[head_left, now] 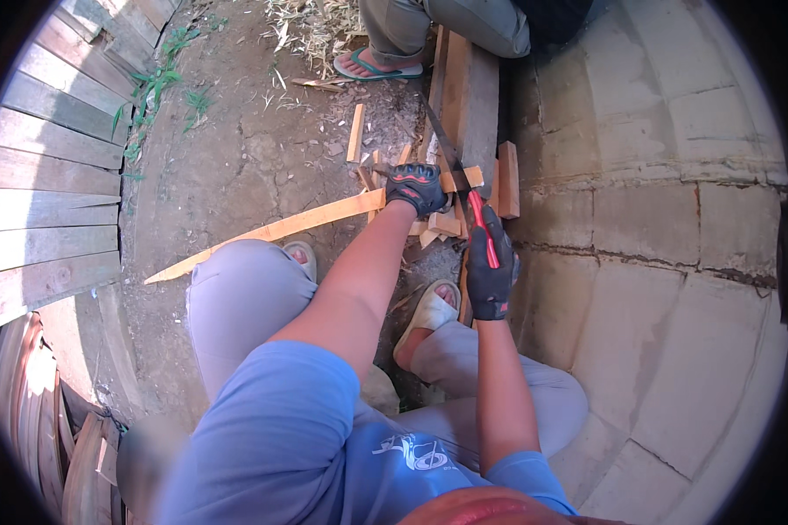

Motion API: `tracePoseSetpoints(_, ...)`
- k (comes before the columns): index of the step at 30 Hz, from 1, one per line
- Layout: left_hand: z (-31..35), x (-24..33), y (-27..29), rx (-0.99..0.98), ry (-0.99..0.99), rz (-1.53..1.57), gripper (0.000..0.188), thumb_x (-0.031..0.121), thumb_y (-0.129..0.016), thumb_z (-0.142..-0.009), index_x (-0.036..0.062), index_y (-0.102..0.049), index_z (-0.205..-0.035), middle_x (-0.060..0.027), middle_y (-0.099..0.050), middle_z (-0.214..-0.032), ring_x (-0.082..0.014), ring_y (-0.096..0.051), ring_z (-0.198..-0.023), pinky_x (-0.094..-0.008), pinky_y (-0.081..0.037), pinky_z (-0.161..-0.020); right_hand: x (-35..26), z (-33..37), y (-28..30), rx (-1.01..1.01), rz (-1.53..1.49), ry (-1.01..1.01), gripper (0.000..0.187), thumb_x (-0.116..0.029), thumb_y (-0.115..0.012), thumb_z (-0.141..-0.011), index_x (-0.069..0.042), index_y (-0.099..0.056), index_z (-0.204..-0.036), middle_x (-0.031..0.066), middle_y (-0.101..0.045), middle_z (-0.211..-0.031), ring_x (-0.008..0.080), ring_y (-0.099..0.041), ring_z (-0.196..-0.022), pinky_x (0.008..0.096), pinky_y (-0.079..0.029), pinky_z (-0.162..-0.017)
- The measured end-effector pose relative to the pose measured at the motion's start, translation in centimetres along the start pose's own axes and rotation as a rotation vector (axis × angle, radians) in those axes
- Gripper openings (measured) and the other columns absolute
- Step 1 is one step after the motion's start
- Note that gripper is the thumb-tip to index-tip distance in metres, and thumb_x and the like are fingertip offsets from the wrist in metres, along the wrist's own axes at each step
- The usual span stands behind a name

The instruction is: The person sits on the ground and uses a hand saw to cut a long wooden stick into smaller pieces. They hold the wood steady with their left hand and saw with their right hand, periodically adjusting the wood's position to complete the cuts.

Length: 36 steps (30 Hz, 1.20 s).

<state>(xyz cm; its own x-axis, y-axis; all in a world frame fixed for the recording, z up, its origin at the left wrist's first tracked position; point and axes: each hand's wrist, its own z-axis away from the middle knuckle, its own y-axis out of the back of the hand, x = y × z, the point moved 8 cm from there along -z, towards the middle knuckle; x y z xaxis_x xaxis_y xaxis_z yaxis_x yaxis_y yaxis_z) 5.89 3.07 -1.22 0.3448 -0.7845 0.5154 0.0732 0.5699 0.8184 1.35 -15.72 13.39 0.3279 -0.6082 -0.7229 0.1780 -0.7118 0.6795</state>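
Sunlit dirt ground point(236, 149) in the frame's middle, plank fence point(52, 175) at left, paving slabs point(674, 262) at right.

The person is wearing a blue short-sleeved shirt point(280, 429) with a white printed mark on the chest, the sleeves ending above the elbows and leaving both forearms bare. Light grey trousers point(245, 297) are covering both legs. The left hand point(418, 187) is wearing a black work glove with red patches across the knuckles. The right hand point(488, 273) is wearing a matching black glove with a small red tab at the cuff. Pale open sandals are showing on both feet, one point(429, 313) clearer than the other.
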Motion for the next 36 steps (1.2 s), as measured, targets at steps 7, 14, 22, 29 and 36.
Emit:
tracePoseSetpoints(7,0.3,0.2,0.2,0.066,0.002,-0.013,0.044,0.043,-0.072,-0.084,0.0094,-0.077,-0.112,-0.0186,-0.078,-0.110,-0.0364,-0.076,-0.108,-0.0488,-0.059,-0.094,-2.0,-1.7,0.1,-0.036,0.035,0.009,0.039,-0.027,-0.064,-0.105,-0.012,-0.071,-0.141,0.0224,-0.075,-0.128,0.0395,-0.072,-0.119,0.0464,-0.056,-0.099)
tracePoseSetpoints(14,0.5,0.5,0.5,0.068,0.011,0.014,0.036,0.039,-0.075,-0.083,0.0119,-0.078,-0.107,-0.0172,-0.078,-0.113,-0.0336,-0.076,-0.107,-0.0476,-0.059,-0.092,-5.4,-5.5,0.4,-0.059,0.081,-0.043,0.037,-0.029,-0.067,-0.103,-0.011,-0.074,-0.134,0.0224,-0.076,-0.121,0.0379,-0.075,-0.112,0.0456,-0.057,-0.095)
tracePoseSetpoints(22,0.1,0.1,-0.1,0.008,0.037,0.034,0.051,0.055,-0.072,-0.088,0.0112,-0.077,-0.113,-0.0158,-0.078,-0.115,-0.0333,-0.076,-0.111,-0.0469,-0.059,-0.096,-4.6,-4.5,0.5,-0.051,0.186,-0.021,0.037,-0.030,-0.067,-0.103,-0.010,-0.074,-0.134,0.0207,-0.076,-0.125,0.0369,-0.073,-0.116,0.0437,-0.057,-0.097)
tracePoseSetpoints(29,-1.5,-0.8,-0.1,-0.607,0.045,0.150,0.087,0.077,-0.077,-0.074,0.0084,-0.078,-0.127,-0.0166,-0.075,-0.131,-0.0352,-0.073,-0.118,-0.0447,-0.056,-0.102,-1.2,-3.5,2.5,-0.094,-0.047,-0.028,0.039,-0.025,-0.069,-0.104,-0.008,-0.071,-0.139,0.0192,-0.075,-0.131,0.0346,-0.073,-0.121,0.0427,-0.055,-0.103)
tracePoseSetpoints(36,-1.2,-0.4,1.8,-0.202,-0.034,-0.053,0.085,0.075,-0.079,-0.076,0.0103,-0.074,-0.130,-0.0226,-0.074,-0.129,-0.0368,-0.071,-0.123,-0.0471,-0.055,-0.106,-2.3,-2.5,2.4,-0.067,-0.018,-0.046,0.037,-0.025,-0.069,-0.104,-0.009,-0.072,-0.138,0.0185,-0.075,-0.132,0.0326,-0.073,-0.122,0.0415,-0.056,-0.102)
